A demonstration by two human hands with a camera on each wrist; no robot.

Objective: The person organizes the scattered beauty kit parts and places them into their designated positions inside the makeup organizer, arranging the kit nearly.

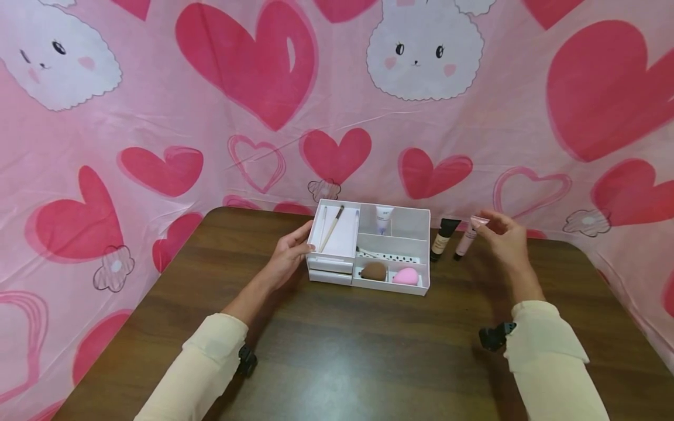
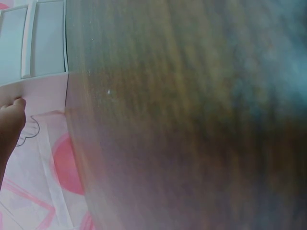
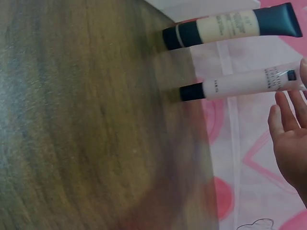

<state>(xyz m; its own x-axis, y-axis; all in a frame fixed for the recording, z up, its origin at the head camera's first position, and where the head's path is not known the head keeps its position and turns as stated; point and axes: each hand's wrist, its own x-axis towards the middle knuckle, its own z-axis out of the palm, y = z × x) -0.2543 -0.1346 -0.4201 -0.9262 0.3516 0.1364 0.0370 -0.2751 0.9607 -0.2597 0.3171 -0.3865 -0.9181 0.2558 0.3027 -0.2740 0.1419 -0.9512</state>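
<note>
A white makeup organizer (image 1: 391, 287) stands on the table. At its left wall, my left hand (image 1: 291, 248) grips the edge, the thumb near the rim; the left wrist view shows this hand (image 2: 10, 120) only in part. To the organizer's right, my right hand (image 1: 504, 238) pinches the crimped top end of a slim pink tube (image 1: 466, 241). That tube (image 3: 240, 86) has its black cap downward, at the tabletop. Beside it, a beige tube with black ends (image 1: 442, 241) stands upright on its cap, apart from the right hand (image 3: 295, 148).
Inside the organizer are two thin brushes (image 1: 332, 229), a white tube (image 1: 384, 219), a dotted strip-like item (image 1: 392, 256), a brown sponge (image 1: 374, 271) and a pink sponge (image 1: 405, 276). Two small drawers (image 1: 330, 277) form its lower left front. Behind the wooden table (image 1: 337, 351) hangs a heart-patterned cloth (image 1: 432, 128).
</note>
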